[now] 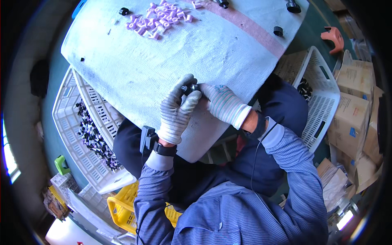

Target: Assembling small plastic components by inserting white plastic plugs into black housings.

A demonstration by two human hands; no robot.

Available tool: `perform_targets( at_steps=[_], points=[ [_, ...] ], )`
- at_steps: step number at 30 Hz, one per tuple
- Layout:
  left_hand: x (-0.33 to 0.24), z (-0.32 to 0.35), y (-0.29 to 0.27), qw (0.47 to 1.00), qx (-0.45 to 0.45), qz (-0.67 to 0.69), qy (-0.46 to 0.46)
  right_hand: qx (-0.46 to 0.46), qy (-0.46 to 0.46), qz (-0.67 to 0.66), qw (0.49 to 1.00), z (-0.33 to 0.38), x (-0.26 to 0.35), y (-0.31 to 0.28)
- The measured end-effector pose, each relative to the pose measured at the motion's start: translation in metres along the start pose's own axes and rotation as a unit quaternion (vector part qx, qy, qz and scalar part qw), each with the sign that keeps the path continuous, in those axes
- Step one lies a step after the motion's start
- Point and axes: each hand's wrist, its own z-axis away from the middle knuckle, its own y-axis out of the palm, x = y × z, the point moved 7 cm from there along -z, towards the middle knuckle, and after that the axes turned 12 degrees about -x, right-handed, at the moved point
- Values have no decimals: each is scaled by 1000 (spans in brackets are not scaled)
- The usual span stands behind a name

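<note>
Both my hands wear pale striped work gloves and meet above the near part of the table [155, 61], which has a white woven cover. My left hand [178, 107] pinches a small black cylindrical part [189, 88] between thumb and fingers; a shiny tip shows at its left end. My right hand [222, 101] closes its fingers on the right end of the same part. The fingers partly cover it, so its full shape is hidden. Beyond my hands lies a pile of small lilac plastic sleeves [159, 18].
Black caps [278, 31] and a black knob-like piece [293, 6] lie at the table's far right, another black cap [123, 11] beside the pile. A white crate [65, 118] holding many black-and-lilac parts stands left; another white crate [326, 94] stands right, near cardboard boxes [347, 116].
</note>
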Motion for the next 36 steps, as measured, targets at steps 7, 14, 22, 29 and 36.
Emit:
perform_targets(
  at_steps=[7,14,22,29,36],
  points=[
    [-3,-6,-6,999,-15,-14,42,-46,-3,-64,997,1,-6,1],
    [-20,-14,-7,991,-33,-16,129,-51,59,-23,997,-1,-9,-30],
    [-57,-30,10,975,-52,60,208,-43,44,47,997,2,-19,-27],
    [13,-48,-19,988,-72,-27,132,-27,22,34,999,2,-13,-26],
    [13,-43,-16,986,-71,-53,139,-55,18,22,998,5,-16,-26]
  ],
)
